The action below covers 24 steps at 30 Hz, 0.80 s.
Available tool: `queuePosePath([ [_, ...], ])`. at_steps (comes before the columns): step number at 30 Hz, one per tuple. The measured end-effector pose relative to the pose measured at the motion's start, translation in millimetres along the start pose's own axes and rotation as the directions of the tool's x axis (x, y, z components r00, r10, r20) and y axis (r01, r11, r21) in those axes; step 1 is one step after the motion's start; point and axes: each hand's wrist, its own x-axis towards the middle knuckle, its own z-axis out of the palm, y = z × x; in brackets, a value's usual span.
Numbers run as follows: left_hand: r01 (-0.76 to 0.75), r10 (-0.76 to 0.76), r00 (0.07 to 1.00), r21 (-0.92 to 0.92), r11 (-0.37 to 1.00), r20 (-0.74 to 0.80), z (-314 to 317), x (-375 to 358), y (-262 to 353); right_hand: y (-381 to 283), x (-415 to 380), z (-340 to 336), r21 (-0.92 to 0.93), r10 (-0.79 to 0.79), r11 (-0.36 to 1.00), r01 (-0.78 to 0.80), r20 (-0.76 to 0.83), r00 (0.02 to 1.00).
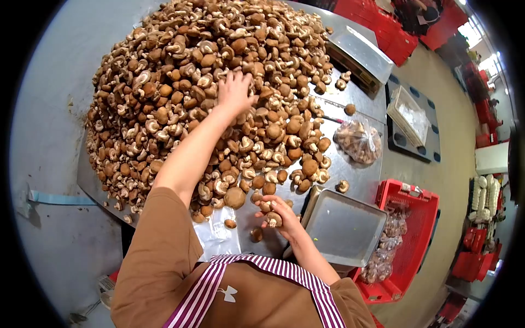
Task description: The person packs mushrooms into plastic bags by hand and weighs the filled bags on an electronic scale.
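Note:
A large heap of brown mushrooms (180, 71) covers much of the metal table (355, 188). My left hand (236, 93) reaches into the middle of the heap, fingers spread over the mushrooms; whether it grips one is hidden. Near the heap's front edge, my right hand (281, 216) is curled around a few mushrooms (273, 220), palm turned up. Beside it, towards the left, a clear plastic bag (219, 235) lies flat at the table's front edge, with a loose mushroom (230, 223) on it.
A metal tray (344, 227) sits right of my right hand. Beyond it, a red crate (407, 268) holds bagged mushrooms. A filled bag (358, 142) lies on the table's right side. A metal box (361, 52) stands farther back. A person (424, 11) is at the far top right.

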Motion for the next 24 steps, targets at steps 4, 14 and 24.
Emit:
queuePosePath([
  [4,-0.057,0.057,0.991,-0.002,0.998,0.123,-16.9,-42.4,-5.7,-0.4,3.6,6.3,0.018,-0.001,1.000,0.000,0.044,0.999],
  [14,-0.407,0.432,0.902,-0.320,0.855,0.008,-2.6,-109.4,-19.1,16.8,0.3,2.4,0.006,0.041,0.999,-0.042,0.084,0.996],
  [24,0.152,-0.183,0.931,-0.120,0.981,-0.317,-23.6,84.6,-107.9,8.1,2.0,-17.1,0.032,0.014,0.999,-0.014,0.004,1.000],
])
